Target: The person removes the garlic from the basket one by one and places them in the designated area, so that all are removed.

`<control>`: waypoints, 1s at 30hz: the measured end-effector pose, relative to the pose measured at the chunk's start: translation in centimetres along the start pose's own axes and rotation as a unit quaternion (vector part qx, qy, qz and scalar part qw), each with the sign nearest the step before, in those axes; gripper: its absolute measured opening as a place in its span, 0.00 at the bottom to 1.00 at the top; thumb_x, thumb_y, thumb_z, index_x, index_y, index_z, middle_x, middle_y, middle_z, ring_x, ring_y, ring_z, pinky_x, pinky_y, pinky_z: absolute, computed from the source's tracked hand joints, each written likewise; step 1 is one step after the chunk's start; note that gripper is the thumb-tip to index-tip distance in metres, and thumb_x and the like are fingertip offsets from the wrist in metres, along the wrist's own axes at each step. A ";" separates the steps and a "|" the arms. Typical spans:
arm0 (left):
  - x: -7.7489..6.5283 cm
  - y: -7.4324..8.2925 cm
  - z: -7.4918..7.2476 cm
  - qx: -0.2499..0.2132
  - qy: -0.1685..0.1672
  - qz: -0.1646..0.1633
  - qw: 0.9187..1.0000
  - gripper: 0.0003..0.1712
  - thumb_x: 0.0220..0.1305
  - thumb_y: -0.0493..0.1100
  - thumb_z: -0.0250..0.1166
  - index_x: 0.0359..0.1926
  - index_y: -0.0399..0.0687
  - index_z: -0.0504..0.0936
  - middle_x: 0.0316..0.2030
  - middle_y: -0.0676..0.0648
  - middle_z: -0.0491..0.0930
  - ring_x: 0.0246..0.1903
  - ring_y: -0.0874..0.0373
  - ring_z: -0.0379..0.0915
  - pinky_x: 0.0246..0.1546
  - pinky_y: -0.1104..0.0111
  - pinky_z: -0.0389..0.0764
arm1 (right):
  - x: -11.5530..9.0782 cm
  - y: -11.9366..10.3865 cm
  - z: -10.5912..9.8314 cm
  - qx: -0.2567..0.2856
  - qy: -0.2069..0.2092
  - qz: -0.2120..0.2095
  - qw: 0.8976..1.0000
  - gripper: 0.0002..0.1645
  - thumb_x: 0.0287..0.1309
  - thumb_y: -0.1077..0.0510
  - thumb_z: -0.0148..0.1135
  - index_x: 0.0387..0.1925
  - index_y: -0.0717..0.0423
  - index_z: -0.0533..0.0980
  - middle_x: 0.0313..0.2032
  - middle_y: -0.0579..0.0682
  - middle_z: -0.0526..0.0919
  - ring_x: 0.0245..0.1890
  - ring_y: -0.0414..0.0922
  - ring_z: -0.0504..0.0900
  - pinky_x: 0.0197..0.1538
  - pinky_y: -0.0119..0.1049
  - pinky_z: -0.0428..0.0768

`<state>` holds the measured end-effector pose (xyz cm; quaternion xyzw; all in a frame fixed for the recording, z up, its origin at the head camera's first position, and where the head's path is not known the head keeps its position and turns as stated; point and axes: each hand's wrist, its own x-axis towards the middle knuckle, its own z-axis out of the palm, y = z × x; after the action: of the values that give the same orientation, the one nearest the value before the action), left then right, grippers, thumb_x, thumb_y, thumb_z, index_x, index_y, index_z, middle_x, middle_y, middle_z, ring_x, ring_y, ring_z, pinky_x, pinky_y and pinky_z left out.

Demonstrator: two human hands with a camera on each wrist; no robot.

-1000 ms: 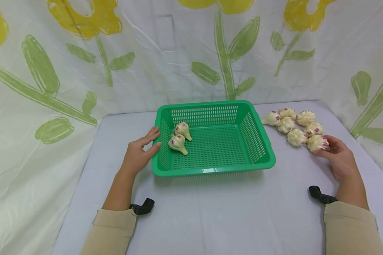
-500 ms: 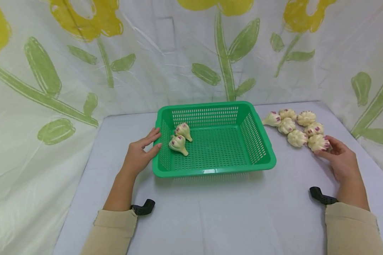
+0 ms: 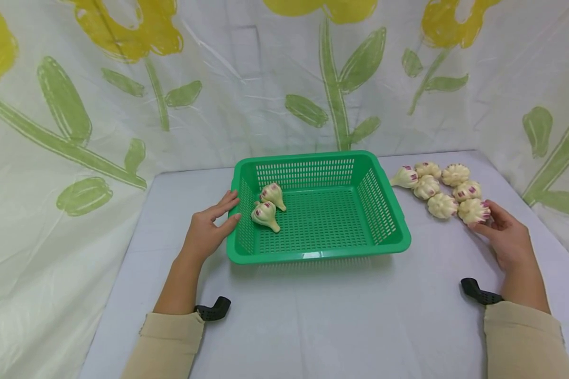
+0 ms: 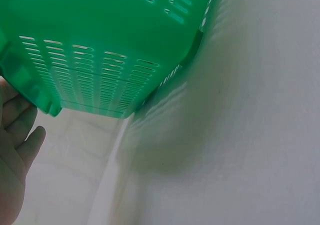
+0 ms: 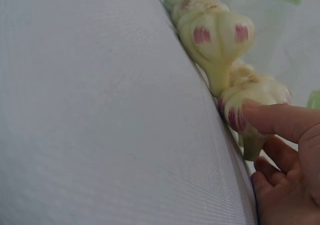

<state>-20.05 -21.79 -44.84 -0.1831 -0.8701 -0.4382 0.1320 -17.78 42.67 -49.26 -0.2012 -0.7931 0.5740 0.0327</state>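
Observation:
My left hand (image 3: 209, 229) rests against the left rim of a green plastic basket (image 3: 313, 256), its fingers fairly straight. In the left wrist view, the fingertips (image 4: 31, 147) lie by the basket's edge (image 4: 30, 92). Two garlic bulbs (image 3: 264, 215) with purple marks lie inside at the left end. At the right, my right hand (image 3: 508, 237) pinches the nearest garlic bulb (image 3: 474, 211) of a group between thumb and fingers. The right wrist view shows the thumb on this bulb (image 5: 267, 92), stem pointing down toward the palm; it is still among the others.
Several more garlic bulbs (image 3: 442, 205) sit close together on the white-covered table (image 3: 351, 316), between the basket and the right hand. One bulb (image 3: 404, 177) lies beside the basket's right wall. A white curtain (image 3: 246, 84) with painted yellow flowers hangs behind the table.

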 end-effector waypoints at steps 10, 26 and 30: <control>-0.1 0.2 -0.1 -0.001 -0.001 -0.004 1.000 0.24 0.66 0.42 0.66 0.62 0.45 0.78 0.66 0.53 0.72 0.69 0.59 0.64 0.66 0.58 0.69 | 0.0 -0.2 0.0 -0.028 -0.001 0.002 1.000 0.50 0.60 0.53 0.68 0.77 0.36 0.51 0.76 0.32 0.47 0.74 0.27 0.45 0.72 0.20 0.44; -0.1 0.4 -0.1 -0.004 -0.004 -0.009 1.000 0.24 0.66 0.41 0.66 0.62 0.45 0.78 0.66 0.53 0.72 0.69 0.59 0.64 0.65 0.58 0.69 | -0.2 0.0 -0.1 0.043 -0.012 0.015 0.999 0.57 0.51 0.54 0.75 0.76 0.35 0.53 0.75 0.30 0.51 0.69 0.26 0.53 0.66 0.14 0.55; -0.1 0.3 -0.1 -0.005 -0.003 -0.009 1.000 0.24 0.65 0.41 0.66 0.62 0.45 0.79 0.66 0.53 0.72 0.69 0.59 0.64 0.65 0.58 0.69 | -0.3 -0.1 -0.1 0.044 -0.012 0.022 0.999 0.57 0.52 0.53 0.75 0.76 0.34 0.52 0.76 0.31 0.49 0.70 0.26 0.52 0.68 0.16 0.54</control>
<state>-19.85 -21.69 -44.59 -0.1771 -0.8698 -0.4433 0.1247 -17.52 42.63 -49.14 -0.2103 -0.7625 0.6116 0.0190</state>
